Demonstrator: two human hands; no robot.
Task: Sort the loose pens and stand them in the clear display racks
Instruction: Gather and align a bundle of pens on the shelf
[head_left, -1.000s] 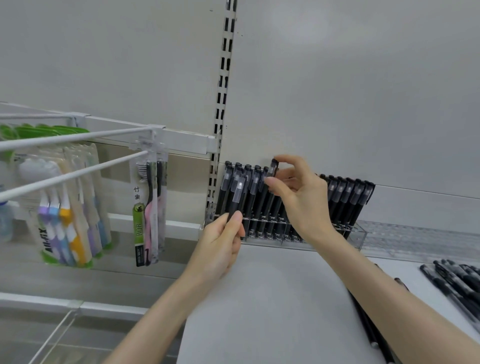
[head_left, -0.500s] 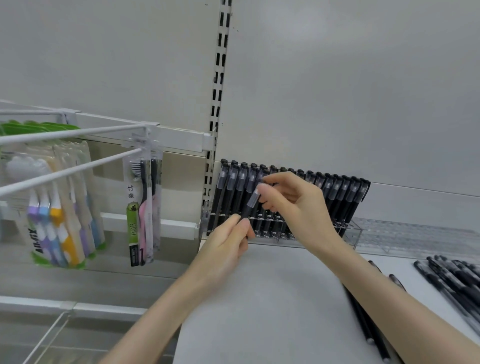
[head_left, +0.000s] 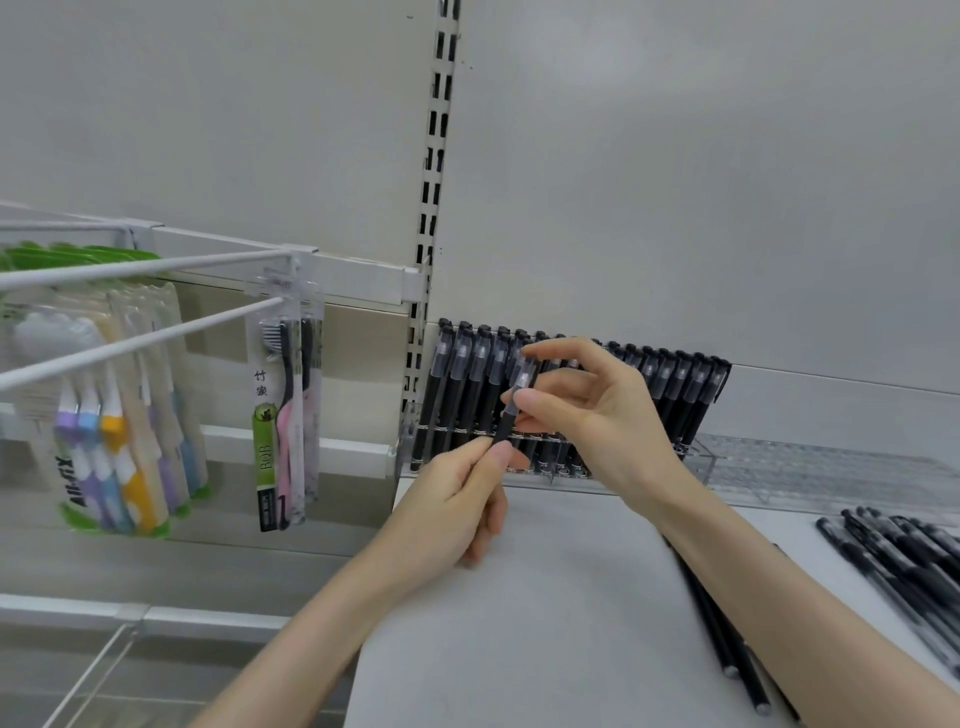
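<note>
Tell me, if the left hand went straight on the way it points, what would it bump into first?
Likely the right hand, pinching the same pen just above the left hand. Behind that stand the racked pens; depth is hard to judge.

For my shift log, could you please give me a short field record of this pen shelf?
Left hand: grips pen by its lower barrel
Right hand: pinches the pen's capped end
Rack: holds a row of black pens
Second rack: right of it, no pens seen
Loose pens: lying on shelf, far right
</note>
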